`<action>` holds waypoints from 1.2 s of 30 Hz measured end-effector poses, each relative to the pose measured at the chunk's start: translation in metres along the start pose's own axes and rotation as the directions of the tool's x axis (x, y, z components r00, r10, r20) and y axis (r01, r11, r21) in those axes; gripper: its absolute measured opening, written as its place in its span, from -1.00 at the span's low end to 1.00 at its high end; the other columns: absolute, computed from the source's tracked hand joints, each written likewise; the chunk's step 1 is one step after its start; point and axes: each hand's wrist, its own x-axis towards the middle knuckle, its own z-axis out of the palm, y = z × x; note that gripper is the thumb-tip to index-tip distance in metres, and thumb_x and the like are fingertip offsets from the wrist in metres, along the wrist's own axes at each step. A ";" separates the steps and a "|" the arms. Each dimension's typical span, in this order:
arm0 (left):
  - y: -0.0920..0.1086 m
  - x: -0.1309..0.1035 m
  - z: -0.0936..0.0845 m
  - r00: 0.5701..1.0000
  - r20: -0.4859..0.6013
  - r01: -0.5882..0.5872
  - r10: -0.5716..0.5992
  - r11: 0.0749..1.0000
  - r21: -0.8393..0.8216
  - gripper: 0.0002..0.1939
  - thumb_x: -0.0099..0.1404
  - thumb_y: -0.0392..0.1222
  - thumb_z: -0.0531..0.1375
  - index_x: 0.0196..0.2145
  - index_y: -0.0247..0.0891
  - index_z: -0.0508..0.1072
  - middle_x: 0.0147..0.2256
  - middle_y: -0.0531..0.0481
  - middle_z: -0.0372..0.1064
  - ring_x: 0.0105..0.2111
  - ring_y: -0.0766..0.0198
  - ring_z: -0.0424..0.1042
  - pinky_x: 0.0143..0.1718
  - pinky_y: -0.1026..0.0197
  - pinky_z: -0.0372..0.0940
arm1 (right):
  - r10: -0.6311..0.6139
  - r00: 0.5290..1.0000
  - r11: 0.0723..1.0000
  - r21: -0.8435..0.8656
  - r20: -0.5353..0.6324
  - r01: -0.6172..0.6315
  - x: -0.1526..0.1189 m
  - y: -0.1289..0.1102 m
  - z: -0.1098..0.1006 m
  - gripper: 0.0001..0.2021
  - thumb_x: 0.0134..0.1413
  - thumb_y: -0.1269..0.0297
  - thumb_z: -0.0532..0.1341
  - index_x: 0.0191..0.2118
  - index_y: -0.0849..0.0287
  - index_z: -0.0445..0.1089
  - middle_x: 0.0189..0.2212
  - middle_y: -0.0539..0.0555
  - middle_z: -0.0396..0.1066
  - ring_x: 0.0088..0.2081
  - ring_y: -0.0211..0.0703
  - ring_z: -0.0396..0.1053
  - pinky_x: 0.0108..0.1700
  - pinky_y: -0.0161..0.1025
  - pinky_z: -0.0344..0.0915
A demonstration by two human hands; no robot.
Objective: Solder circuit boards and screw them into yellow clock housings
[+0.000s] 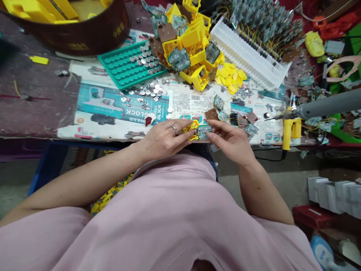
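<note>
At the table's front edge my left hand, with a ring on one finger, is closed on a small yellow plastic housing. Just right of it, my right hand pinches a grey, semi-clear plastic module between thumb and fingers. The module's left side meets the housing; whether it sits inside cannot be seen. Beyond my hands lie loose grey modules with brown boards. A heap of yellow housings, some with grey modules among them, rises farther back.
A teal tray holds silver button cells, with more cells scattered before it. A white rack with wired boards stands at back right. A brown round tub is at back left. On the right are a yellow-handled tool and a grey rod.
</note>
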 end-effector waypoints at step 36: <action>0.005 -0.007 -0.001 0.984 -0.120 0.123 -0.134 0.988 -0.093 -0.66 0.32 -0.23 0.24 0.01 -0.34 0.33 0.03 -0.34 0.46 -0.02 0.08 0.55 -0.20 0.17 0.53 | -0.678 0.696 0.627 -0.307 0.238 0.716 0.043 0.010 0.002 -0.82 0.26 0.40 0.19 -0.11 0.13 0.52 -0.20 0.06 0.59 -0.14 -0.25 0.51 -0.05 -0.25 0.42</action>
